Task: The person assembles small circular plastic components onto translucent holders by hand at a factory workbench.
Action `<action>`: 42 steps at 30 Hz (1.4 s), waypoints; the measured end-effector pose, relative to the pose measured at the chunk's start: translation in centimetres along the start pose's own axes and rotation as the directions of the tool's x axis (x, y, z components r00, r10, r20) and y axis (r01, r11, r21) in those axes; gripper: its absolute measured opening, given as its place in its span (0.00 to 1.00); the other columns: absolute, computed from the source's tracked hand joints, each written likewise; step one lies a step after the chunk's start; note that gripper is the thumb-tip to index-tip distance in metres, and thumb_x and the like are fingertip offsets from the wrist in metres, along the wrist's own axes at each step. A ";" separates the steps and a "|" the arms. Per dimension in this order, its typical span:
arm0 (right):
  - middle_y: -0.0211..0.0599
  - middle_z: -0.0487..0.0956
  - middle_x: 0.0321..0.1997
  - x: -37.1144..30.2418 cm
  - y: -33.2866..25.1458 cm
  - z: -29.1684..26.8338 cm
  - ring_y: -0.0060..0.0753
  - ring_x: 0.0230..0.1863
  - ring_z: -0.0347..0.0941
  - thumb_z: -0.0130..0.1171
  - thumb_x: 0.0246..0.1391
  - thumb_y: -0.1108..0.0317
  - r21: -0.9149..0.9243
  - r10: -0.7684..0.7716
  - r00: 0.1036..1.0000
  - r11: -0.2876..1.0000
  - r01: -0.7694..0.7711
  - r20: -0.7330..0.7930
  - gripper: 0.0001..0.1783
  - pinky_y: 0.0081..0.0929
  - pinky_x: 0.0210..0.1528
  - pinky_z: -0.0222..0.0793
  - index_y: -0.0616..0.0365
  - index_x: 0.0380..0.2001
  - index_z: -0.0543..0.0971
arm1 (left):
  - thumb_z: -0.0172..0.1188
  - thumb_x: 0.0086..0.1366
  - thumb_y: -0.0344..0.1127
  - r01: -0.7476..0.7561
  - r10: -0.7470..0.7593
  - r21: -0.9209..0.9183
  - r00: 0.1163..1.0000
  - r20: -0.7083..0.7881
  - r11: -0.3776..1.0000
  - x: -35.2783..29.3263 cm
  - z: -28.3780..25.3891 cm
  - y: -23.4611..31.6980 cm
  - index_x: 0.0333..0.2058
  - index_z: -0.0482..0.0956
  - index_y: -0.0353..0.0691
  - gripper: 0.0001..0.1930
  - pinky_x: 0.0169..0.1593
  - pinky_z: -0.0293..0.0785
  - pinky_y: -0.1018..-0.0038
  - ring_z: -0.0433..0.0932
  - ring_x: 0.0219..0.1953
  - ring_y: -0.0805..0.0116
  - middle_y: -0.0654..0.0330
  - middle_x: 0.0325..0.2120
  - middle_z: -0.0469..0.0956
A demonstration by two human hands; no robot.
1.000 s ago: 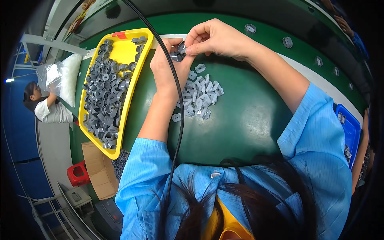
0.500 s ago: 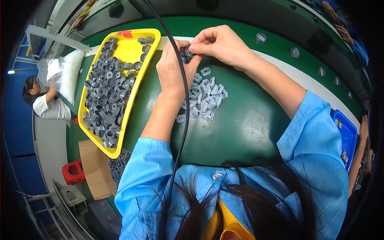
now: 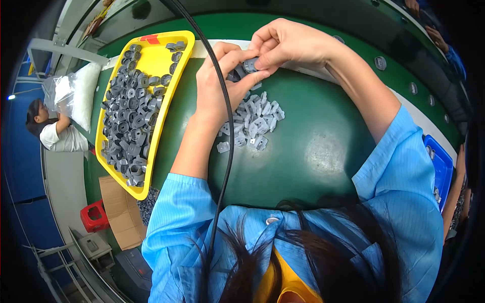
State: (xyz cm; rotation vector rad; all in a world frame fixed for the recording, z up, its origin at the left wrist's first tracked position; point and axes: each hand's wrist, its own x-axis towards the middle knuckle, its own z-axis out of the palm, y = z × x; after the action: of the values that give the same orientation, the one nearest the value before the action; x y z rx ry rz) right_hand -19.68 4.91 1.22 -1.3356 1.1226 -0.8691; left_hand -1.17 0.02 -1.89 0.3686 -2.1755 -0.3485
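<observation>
Yellow tray (image 3: 155, 59) is smooth plastic, semi-glossy. Grey parts (image 3: 129, 108) in tray: hard plastic, approx. matt. Light-grey pcs (image 3: 259, 123) R of tray: plastic, matt. Green tabletop (image 3: 283, 166) around tray: smooth, glossy. Bag (image 3: 76, 96) L of tray: clear plastic film, shiny.

It's a smooth, shiny green table (image 3: 303, 136), with a long yellow plastic tray (image 3: 153, 56) sitting on the left side, plus a messy heap of small light-grey plastic pieces (image 3: 258, 123) lying loose right on the surface.
</observation>
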 end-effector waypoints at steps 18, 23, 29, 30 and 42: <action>0.27 0.74 0.27 2.6 5.0 -3.6 0.18 0.29 0.69 0.61 0.45 0.69 -0.056 -0.008 0.885 0.998 -0.021 -0.465 0.10 0.17 0.34 0.67 0.59 0.33 0.75 | 0.64 0.57 0.38 0.746 -0.729 -0.621 0.561 0.391 0.241 0.1 -1.5 -1.7 0.37 0.74 0.34 0.14 0.31 0.67 0.85 0.71 0.28 0.78 0.65 0.30 0.73; 0.30 0.74 0.27 2.0 5.1 -3.3 0.23 0.31 0.69 0.59 0.43 0.72 -0.708 -0.499 0.729 0.705 0.028 -0.468 0.10 0.22 0.37 0.67 0.59 0.33 0.75 | 0.65 0.55 0.33 0.778 -0.742 -0.537 0.564 0.363 0.328 0.1 -2.3 -2.3 0.41 0.75 0.34 0.16 0.30 0.65 0.86 0.71 0.28 0.80 0.64 0.31 0.74; 0.27 0.73 0.33 0.0 1.2 0.3 0.25 0.38 0.67 0.61 0.40 0.75 -0.575 -0.187 0.967 0.779 0.252 0.170 0.12 0.23 0.40 0.63 0.55 0.33 0.81 | 0.69 0.48 0.30 0.547 -0.472 -0.067 0.772 0.425 0.834 -0.1 -4.6 -0.3 0.42 0.78 0.41 0.20 0.39 0.72 0.76 0.75 0.33 0.71 0.61 0.36 0.77; 0.27 0.73 0.33 0.1 1.6 0.3 0.25 0.38 0.67 0.61 0.40 0.75 -0.574 -0.183 0.969 0.780 0.248 0.168 0.12 0.23 0.40 0.63 0.55 0.33 0.81 | 0.69 0.48 0.30 0.549 -0.472 -0.070 0.771 0.428 0.833 -0.2 -4.4 -0.5 0.42 0.78 0.41 0.20 0.39 0.72 0.76 0.75 0.33 0.71 0.61 0.36 0.77; 0.27 0.80 0.28 1.1 0.5 0.5 0.14 0.32 0.71 0.64 0.49 0.64 -0.257 -0.097 0.960 0.966 0.028 -0.261 0.10 0.15 0.35 0.65 0.58 0.34 0.83 | 0.47 0.69 0.42 0.746 -0.680 -0.548 0.626 0.382 0.379 -0.1 -1.3 -2.2 0.46 0.73 0.31 0.18 0.27 0.66 0.85 0.70 0.25 0.81 0.59 0.28 0.77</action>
State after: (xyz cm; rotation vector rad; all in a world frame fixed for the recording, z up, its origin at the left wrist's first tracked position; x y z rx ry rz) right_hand -18.96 4.02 0.56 -1.4969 1.4484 -1.0047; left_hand 0.23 -2.14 -2.08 0.8886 -1.6665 -1.6390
